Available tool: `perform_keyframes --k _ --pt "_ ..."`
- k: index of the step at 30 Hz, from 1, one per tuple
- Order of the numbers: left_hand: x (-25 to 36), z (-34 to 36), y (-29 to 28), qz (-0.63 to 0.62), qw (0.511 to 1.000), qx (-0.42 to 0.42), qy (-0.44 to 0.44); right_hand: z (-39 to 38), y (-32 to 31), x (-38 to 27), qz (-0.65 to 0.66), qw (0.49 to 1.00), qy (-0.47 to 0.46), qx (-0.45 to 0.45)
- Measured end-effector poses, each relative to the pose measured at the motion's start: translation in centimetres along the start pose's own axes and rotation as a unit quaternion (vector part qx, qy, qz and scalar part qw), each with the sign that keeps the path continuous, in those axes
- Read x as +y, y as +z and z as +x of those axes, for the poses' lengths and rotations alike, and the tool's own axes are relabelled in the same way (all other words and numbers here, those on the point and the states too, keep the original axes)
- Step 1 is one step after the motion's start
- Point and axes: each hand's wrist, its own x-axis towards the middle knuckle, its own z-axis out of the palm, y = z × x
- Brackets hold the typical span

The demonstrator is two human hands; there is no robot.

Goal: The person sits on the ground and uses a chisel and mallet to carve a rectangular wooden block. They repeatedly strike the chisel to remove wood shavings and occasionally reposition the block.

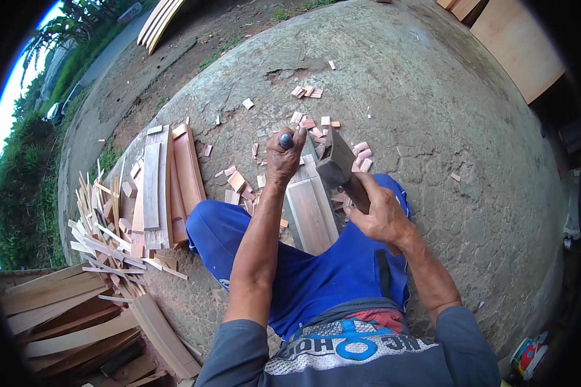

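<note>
From where I stand, the pale board (311,209) lies mid-frame. At its upper end, the left hand (284,158) clenches a tool handle (286,140); the right hand (382,218) grips a block-headed mallet (339,158). Wood chips (237,181) surround them; stacked boards (152,187) lie centre-left.

We see a dark grey, short-sleeved cloth shirt (381,372) carrying a white mesh-patterned print (303,355) with a bright blue ring (340,348) and dark letters, and a red patch (382,317) near the waist. Bright blue cloth legwear (323,277) bears a narrow black strip (383,274); our left hand (284,159) and right hand (382,217) are bare.
</note>
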Motion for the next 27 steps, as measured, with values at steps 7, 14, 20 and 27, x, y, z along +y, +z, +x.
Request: perform_keyframes --k 7,14,20,27 --pt "-2.2 0.2 -2.1 -0.066 0.996 0.015 -0.061 4.4 -4.2 -7.5 -0.03 0.986 -0.149 0.063" --pt "0.1 0.1 -0.7 -0.001 0.999 -0.03 0.012 5.0 -4.3 -7.2 -0.04 0.994 -0.094 0.049" --pt "0.2 -0.5 -1.1 -0.016 0.999 -0.031 -0.025 6.3 -6.6 -12.1 0.029 0.948 -0.231 0.215" --pt "-0.6 0.0 0.5 -0.136 0.989 -0.012 0.051 9.2 -0.1 -2.7 -0.336 0.926 -0.174 0.003"
